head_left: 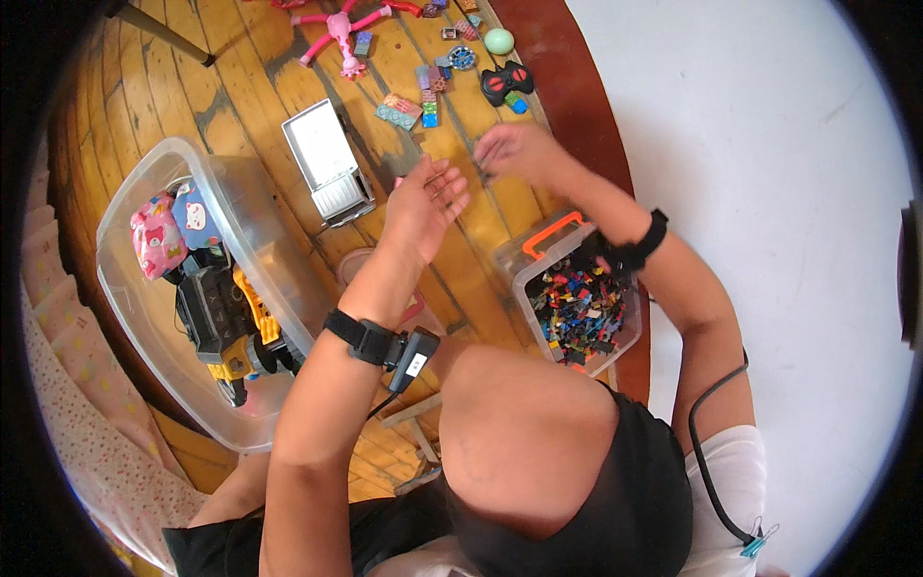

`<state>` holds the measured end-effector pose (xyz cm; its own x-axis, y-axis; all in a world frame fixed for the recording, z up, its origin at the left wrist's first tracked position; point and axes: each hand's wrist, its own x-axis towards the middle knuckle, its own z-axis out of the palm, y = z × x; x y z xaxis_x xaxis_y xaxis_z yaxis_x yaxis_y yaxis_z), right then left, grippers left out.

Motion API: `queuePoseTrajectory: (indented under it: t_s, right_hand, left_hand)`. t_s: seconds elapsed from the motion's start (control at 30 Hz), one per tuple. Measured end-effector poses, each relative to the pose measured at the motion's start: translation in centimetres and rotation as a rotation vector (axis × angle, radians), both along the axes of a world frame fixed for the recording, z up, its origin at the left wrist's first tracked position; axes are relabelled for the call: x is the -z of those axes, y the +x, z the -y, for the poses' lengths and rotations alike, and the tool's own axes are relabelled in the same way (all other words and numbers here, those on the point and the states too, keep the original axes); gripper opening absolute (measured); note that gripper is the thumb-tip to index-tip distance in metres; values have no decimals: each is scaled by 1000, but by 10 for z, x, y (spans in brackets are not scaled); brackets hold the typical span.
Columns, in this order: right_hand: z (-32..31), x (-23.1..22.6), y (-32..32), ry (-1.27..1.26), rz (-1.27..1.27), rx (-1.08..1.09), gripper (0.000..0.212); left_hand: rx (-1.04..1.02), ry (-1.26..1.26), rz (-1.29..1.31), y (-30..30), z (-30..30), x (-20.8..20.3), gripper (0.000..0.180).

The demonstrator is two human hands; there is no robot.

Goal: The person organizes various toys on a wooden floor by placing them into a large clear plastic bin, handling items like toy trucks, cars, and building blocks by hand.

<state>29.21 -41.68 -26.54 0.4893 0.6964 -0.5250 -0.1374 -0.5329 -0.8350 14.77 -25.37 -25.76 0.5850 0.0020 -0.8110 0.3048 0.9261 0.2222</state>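
My left hand [428, 204] is raised over the wooden floor, its fingers apart and slightly bent, with nothing visible in it. To its right, my right hand [519, 154] reaches leftward with loosely bent fingers, somewhat blurred; I make out no object in its grasp. A white and grey toy truck [322, 154] lies left of my left hand. Beyond the hands are small patterned blocks [429, 101], a black and red game-style controller [506, 84], a blue toy wheel [461, 58] and a pale green ball [499, 40]. Farther off lies a pink long-limbed toy [339, 31].
A large clear bin [255, 226] at the left holds a black and yellow toy vehicle [219, 313] and soft printed items [159, 236]. Below my right forearm stands a clear box with an orange handle [555, 234], full of small building bricks [582, 313]. A white surface [769, 192] lies right.
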Motion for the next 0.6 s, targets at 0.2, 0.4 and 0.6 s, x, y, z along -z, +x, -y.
queuePoseTrajectory:
  t_s: [0.2, 0.4, 0.6]
  right_hand:
    - [-22, -54, -22, 17, 473, -13, 18]
    - [35, 45, 51, -803, 626, -325, 26]
    - [58, 97, 67, -838, 698, -297, 25]
  left_hand:
    - [-19, -227, 107, 4, 0, -6, 26]
    - [-170, -211, -3, 2, -6, 3, 19]
    - [-196, -174, 40, 8, -3, 1, 19]
